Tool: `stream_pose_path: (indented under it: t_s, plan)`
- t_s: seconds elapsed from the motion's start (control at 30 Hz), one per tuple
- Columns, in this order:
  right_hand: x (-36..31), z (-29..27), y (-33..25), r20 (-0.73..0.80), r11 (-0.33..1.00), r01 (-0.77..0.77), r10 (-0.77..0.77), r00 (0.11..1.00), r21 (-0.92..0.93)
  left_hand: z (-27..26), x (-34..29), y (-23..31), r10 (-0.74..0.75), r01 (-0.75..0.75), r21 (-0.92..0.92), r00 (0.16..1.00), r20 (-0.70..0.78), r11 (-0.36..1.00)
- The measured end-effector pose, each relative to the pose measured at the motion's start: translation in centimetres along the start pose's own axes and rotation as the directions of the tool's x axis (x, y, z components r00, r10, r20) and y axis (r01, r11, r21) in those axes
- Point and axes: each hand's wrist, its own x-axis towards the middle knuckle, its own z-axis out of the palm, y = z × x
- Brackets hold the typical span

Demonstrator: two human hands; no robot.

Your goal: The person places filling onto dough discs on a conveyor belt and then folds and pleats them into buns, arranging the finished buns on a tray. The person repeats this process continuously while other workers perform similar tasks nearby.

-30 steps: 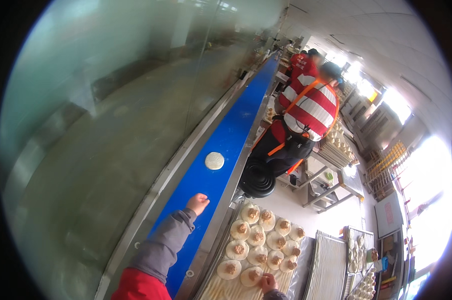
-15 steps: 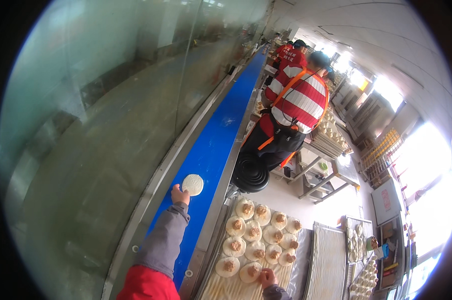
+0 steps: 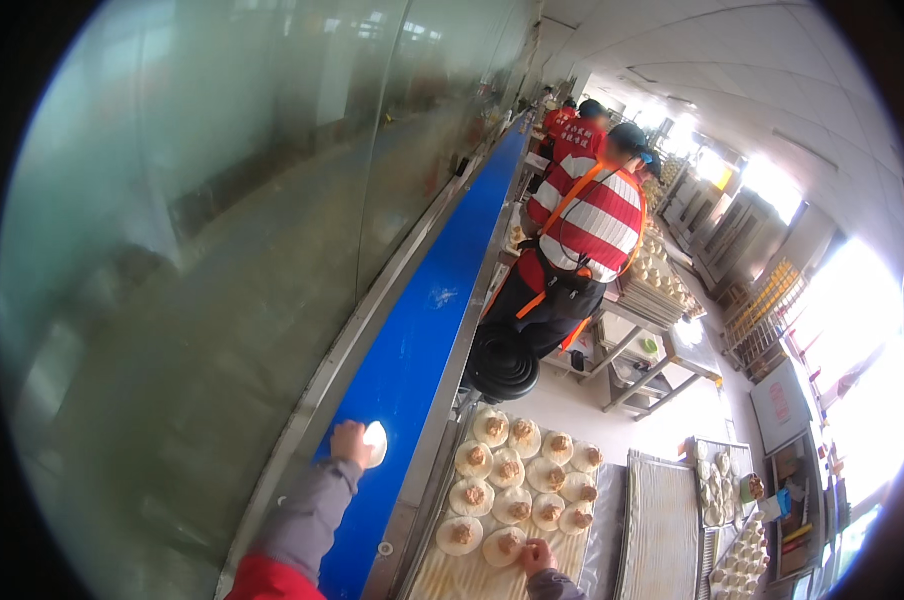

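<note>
1. Glass panels fill the left of the frame, and beside them a long blue conveyor belt (image 3: 442, 310) runs from the lower centre up toward the top.
2. Our left hand (image 3: 352, 443) sits low on that belt, lower left of centre, its fingers closed on the edge of a round white dough disc (image 3: 375, 441), which lies on the belt and touches our palm.
3. We judge the disc light, soft and floppy, likely to stretch or tear; it is best taken by sliding the fingers under its rim and lifting it flat.
4. Just right of the belt a tray (image 3: 442, 577) on the worktop holds rows of dough rounds topped with brown filling (image 3: 514, 468).
5. Our right hand (image 3: 537, 555) rests at the bottom edge on one such round; whether its fingers grip or only touch, we cannot tell.
6. Further right and higher, a co-worker in a red-and-white striped top (image 3: 597, 215) stands at the line.
</note>
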Motion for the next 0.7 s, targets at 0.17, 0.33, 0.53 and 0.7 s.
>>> stream_pose_path:
  t_s: [0.17, 0.33, 0.53, 0.7]
  plan:
    - [0.4, -1.2, -1.2, 0.01, 0.936, -0.081, 0.082, 0.997, 0.343, -5.8, -8.9, 4.0, -0.085, 0.058, -0.6, 0.996, -0.016, 0.798]
    - [-3.4, -2.8, -5.1, 0.238, 0.822, -0.102, -0.042, 0.97, 0.56, -10.8, -19.4, 13.1, 0.188, 0.113, -0.854, 0.953, 0.237, 0.507]
    - [-10.4, -0.8, -6.8, 0.663, 0.448, -0.548, -0.148, 0.734, 0.706, -8.6, -28.0, 23.0, 0.423, -0.222, -0.535, 0.86, 0.286, 0.815]
    - [-11.9, -5.7, 1.4, 0.639, 0.283, -0.659, 0.172, 0.749, 0.696, -7.5, -31.7, 27.3, 0.279, 0.321, -0.728, 0.771, 0.572, 0.605]
